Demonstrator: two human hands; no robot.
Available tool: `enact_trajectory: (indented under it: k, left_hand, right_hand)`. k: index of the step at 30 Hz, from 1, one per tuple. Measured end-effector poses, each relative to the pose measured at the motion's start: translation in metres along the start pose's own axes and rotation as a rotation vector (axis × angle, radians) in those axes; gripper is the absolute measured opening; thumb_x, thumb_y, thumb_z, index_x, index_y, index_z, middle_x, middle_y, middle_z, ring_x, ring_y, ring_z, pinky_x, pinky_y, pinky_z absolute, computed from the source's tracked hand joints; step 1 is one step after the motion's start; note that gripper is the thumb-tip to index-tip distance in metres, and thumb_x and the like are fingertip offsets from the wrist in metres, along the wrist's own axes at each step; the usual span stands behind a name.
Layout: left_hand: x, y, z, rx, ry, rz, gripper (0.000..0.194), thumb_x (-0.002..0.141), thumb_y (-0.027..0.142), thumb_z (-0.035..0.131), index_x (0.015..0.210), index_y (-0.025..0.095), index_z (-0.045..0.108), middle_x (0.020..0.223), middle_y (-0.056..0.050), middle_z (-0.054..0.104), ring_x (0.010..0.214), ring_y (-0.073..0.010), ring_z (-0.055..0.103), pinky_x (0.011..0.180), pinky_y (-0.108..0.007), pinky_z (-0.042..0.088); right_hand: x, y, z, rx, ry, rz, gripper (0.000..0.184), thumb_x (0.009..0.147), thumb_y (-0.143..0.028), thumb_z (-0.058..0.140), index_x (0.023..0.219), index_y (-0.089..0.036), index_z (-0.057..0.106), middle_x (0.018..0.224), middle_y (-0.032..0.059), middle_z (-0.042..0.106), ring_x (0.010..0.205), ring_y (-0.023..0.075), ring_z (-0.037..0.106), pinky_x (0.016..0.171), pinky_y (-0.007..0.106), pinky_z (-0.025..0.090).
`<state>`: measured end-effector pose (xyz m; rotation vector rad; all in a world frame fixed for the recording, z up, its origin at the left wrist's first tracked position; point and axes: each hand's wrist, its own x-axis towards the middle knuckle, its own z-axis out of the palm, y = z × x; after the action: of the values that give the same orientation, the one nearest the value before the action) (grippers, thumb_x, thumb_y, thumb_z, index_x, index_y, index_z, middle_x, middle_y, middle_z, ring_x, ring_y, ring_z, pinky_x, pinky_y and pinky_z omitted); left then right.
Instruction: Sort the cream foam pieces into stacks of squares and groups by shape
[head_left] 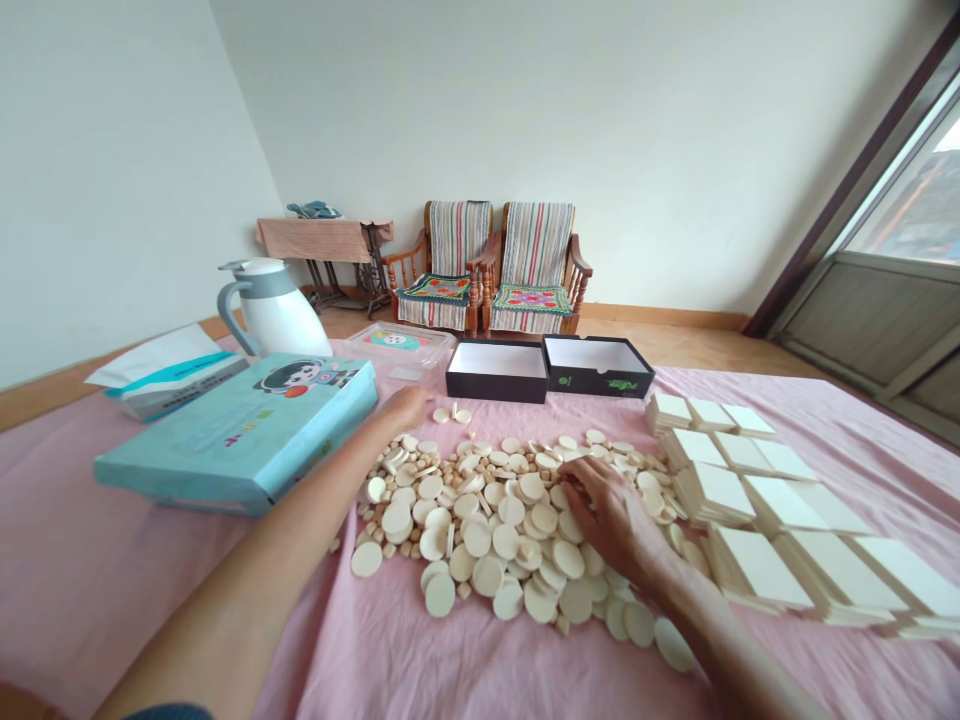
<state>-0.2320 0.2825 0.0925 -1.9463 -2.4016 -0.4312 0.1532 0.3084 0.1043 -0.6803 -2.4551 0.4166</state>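
A heap of pale wooden discs (477, 538) mixed with small wooden cubes (373, 513) is spread over the middle of the table. My left hand (409, 408) is beyond the heap's far left side, fingers closed; whatever they hold is hidden. Close to its fingertips lie a few separate discs (463, 416), one standing on edge. My right hand (611, 515) reaches into the right part of the heap from the near side. Its fingers are bent down among the discs, and the fingertips are partly hidden, so what they grip does not show.
Stacks of pale rectangular pieces (757, 565) stand at right. Behind the heap are two black boxes (496, 388) with white insides and a clear plastic box (390, 345). A blue box (225, 440), tissue pack (176, 380) and white jug (281, 315) occupy the left.
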Motion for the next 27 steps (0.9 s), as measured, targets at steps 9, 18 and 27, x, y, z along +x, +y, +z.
enact_trajectory:
  k: [9,18,27]
  left_hand:
    - [-0.025,0.000,-0.012,-0.097,-0.090,0.007,0.010,0.067,0.012,0.058,0.069,0.015,0.068,0.074,-0.004,0.069,0.075,-0.0200,0.064,0.070,-0.027,0.048]
    - [-0.067,0.065,-0.056,-0.362,-0.278,0.228,0.028,0.073,0.022,0.058,0.098,0.019,0.070,0.095,0.000,0.073,0.086,-0.0148,0.067,0.076,-0.021,0.049]
    - [-0.104,0.093,-0.039,-0.425,0.460,-0.075,0.020,0.082,0.021,0.049,0.088,0.019,0.068,0.089,-0.002,0.074,0.078,-0.0149,0.067,0.075,-0.024,0.052]
  right_hand:
    - [-0.001,-0.001,-0.001,-0.002,-0.008,0.002,0.016,0.093,-0.019,0.042,0.094,-0.020,0.059,0.090,0.0066,0.061,0.083,0.0200,0.056,0.073,0.032,0.044]
    - [-0.001,0.000,0.000,0.010,-0.013,-0.013,0.016,0.092,-0.018,0.043,0.095,-0.020,0.059,0.092,0.0068,0.061,0.084,0.0201,0.056,0.075,0.032,0.045]
    - [0.006,-0.008,-0.006,0.062,0.110,-0.028,0.017,0.091,-0.021,0.045,0.097,-0.019,0.061,0.092,0.0070,0.064,0.084,0.0189,0.059,0.074,0.031,0.046]
